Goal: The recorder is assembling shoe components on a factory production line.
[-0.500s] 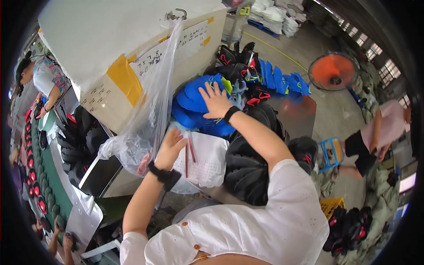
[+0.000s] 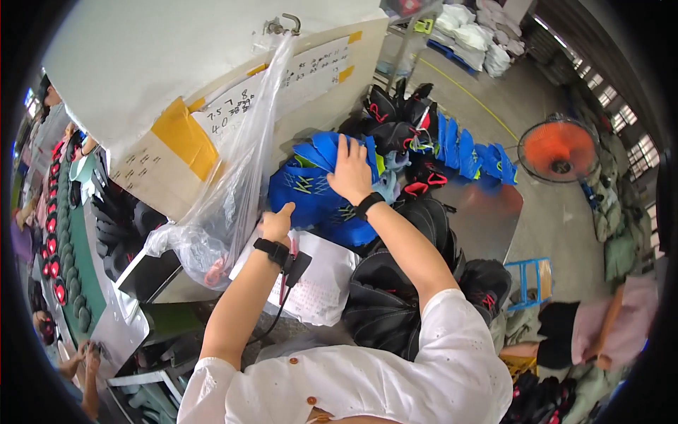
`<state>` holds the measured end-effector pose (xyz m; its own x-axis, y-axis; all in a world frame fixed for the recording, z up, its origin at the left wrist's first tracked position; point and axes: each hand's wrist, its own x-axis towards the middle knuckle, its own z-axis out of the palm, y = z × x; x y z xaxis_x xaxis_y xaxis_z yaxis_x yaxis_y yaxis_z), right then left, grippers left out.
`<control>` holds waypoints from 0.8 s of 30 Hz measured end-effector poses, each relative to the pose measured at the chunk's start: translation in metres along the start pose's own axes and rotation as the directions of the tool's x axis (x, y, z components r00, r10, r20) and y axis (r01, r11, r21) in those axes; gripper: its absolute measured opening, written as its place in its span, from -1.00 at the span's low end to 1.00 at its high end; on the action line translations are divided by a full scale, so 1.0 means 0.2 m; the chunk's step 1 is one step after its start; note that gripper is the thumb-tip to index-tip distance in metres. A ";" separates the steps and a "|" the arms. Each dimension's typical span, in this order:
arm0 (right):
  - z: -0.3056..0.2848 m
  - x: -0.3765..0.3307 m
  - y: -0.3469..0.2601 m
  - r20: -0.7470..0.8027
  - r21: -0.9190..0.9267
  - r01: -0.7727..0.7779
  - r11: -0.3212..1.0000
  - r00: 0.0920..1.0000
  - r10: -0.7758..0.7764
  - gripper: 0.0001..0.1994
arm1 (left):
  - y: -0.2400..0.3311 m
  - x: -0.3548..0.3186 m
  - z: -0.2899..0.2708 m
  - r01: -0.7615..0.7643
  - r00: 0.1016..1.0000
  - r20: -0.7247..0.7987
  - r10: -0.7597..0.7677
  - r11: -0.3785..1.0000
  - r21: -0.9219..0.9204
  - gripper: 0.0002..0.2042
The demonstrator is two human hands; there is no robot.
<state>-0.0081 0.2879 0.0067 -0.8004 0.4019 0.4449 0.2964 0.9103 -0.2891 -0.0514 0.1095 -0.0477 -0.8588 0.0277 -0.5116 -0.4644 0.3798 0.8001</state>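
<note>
Mostly bright blue, heaped shoe uppers point(image 2: 293, 201), zigzag-patterned

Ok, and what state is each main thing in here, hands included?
Left hand: beside the blue pieces, grip unclear
Right hand: over the blue pieces, grip unclear
Blue pieces: piled, overlapping
White paper: written on, partly covered
Clear plastic: hanging, bunched below
Black pieces: stacked, fanned

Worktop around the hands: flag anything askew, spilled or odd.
The blue shoe pieces at the right hand lie in a loose, overlapping heap, untidy against the neater row of blue pieces beyond. The white paper near the left hand looks rumpled. I see no spill or clear damage.
</note>
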 end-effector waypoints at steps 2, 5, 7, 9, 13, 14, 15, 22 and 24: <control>-0.02 0.00 0.03 0.080 0.029 -0.027 0.999 0.996 0.024 -0.24 | 0.05 -0.07 0.01 0.029 0.991 -0.131 -0.012 0.991 0.131 -0.34; 0.00 0.00 0.12 -0.034 -0.009 0.038 0.999 0.999 -0.038 -0.32 | 0.13 -0.13 0.08 0.048 0.992 -0.122 -0.018 0.968 0.246 -0.20; 0.02 0.01 0.10 -0.093 0.013 0.053 0.998 0.994 -0.052 -0.34 | -0.02 0.04 0.07 -0.011 0.995 -0.095 0.030 0.982 0.189 -0.18; 0.02 0.00 0.09 -0.147 0.064 0.039 0.997 0.989 -0.030 -0.39 | -0.10 0.13 0.06 -0.119 0.992 -0.031 0.119 0.993 -0.005 -0.20; 0.02 -0.05 0.05 -0.099 0.100 0.059 0.993 0.994 -0.049 -0.37 | -0.06 0.05 0.02 -0.229 0.966 0.017 0.258 0.882 -0.412 -0.46; 0.05 -0.06 0.06 -0.132 0.109 0.075 0.991 0.989 -0.060 -0.36 | -0.05 0.02 0.08 -0.300 0.952 -0.165 0.258 0.899 -0.319 -0.39; 0.03 -0.06 0.06 -0.121 0.118 0.052 0.992 0.992 -0.037 -0.37 | -0.04 0.00 0.09 -0.285 0.957 -0.121 0.263 0.928 -0.241 -0.36; -0.06 -0.07 0.09 -0.018 0.215 -0.032 0.976 0.999 0.037 -0.47 | -0.02 -0.03 0.05 -0.495 0.792 -0.081 0.605 0.714 0.495 -0.35; -0.08 -0.05 0.05 -0.037 0.262 -0.002 0.965 0.999 0.012 -0.48 | -0.10 0.13 0.02 -0.510 0.851 -0.082 0.520 0.853 0.111 -0.37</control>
<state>0.0115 0.2936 0.0123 -0.7769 0.4164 0.4723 0.1514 0.8516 -0.5018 -0.0626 0.1067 -0.0783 -0.9894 0.1453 0.0062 0.0663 0.4126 0.9085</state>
